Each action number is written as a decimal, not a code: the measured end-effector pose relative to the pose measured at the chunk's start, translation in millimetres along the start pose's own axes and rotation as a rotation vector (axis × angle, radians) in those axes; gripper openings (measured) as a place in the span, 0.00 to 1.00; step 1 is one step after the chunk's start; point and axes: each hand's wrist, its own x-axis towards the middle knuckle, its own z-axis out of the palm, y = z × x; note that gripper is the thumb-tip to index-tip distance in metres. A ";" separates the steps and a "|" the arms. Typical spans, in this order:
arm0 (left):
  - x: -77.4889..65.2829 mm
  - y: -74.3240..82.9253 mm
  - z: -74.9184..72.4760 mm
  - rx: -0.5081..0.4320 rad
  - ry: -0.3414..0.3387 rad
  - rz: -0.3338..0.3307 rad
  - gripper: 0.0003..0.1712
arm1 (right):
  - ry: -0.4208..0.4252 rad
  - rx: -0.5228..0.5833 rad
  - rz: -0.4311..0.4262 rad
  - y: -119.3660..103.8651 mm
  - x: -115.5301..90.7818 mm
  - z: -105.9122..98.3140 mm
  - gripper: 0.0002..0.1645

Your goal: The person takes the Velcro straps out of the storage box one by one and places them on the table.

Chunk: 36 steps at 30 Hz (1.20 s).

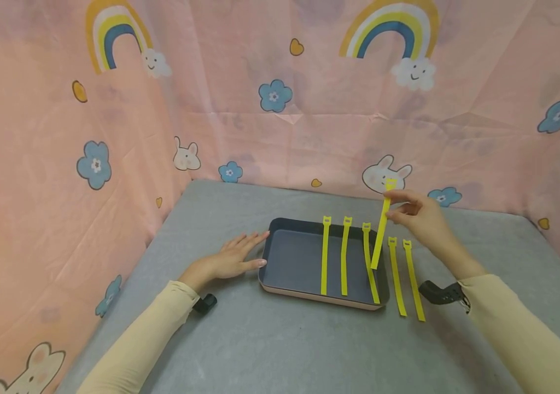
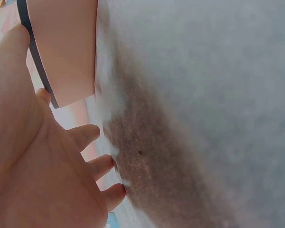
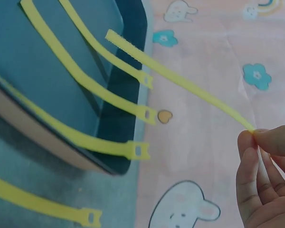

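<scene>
A yellow cable strap [image 1: 381,232] with a slotted end is pinched between the thumb and forefinger of my right hand [image 1: 420,216]. It hangs above the right end of a dark baking tray [image 1: 290,262] with a pinkish outside. Three more yellow straps, a left one [image 1: 325,257], a middle one [image 1: 344,257] and a right one [image 1: 371,262], lie across the tray. My left hand [image 1: 231,257] has its fingers spread at the tray's left side. In the left wrist view its thumb touches the tray's rim [image 2: 35,52]. The right wrist view shows the pinched strap [image 3: 180,80] from its side.
Two further yellow straps, one nearer the tray [image 1: 397,276] and one farther right [image 1: 414,279], lie on the grey table [image 1: 260,350] to the tray's right. A pink patterned cloth [image 1: 240,65] hangs behind and at the sides. Dark wrist mounts show at both sleeves.
</scene>
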 end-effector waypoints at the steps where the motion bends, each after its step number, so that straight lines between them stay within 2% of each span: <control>1: 0.1 0.2 -0.4 0.001 0.000 0.000 0.43 | 0.003 -0.003 0.006 1.3 -1.4 -2.7 0.25; 9: -1.7 2.6 -1.0 -0.001 -0.003 0.007 0.43 | 0.032 -0.007 0.012 16.3 -13.8 -22.7 0.26; 15: -3.2 4.5 -2.8 -0.005 -0.010 0.000 0.43 | 0.017 -0.035 0.025 34.5 -22.2 -40.5 0.27; 20: -4.0 6.4 -4.2 -0.008 -0.005 0.002 0.42 | -0.030 -0.092 0.059 49.0 -29.0 -52.5 0.28; 27: -5.1 6.2 -4.0 -0.002 -0.013 -0.008 0.43 | -0.122 -0.117 0.093 72.9 -36.3 -61.1 0.28; 36: -3.0 3.9 -2.6 -0.003 -0.003 -0.004 0.43 | -0.241 -0.223 0.168 103.7 -39.6 -56.8 0.32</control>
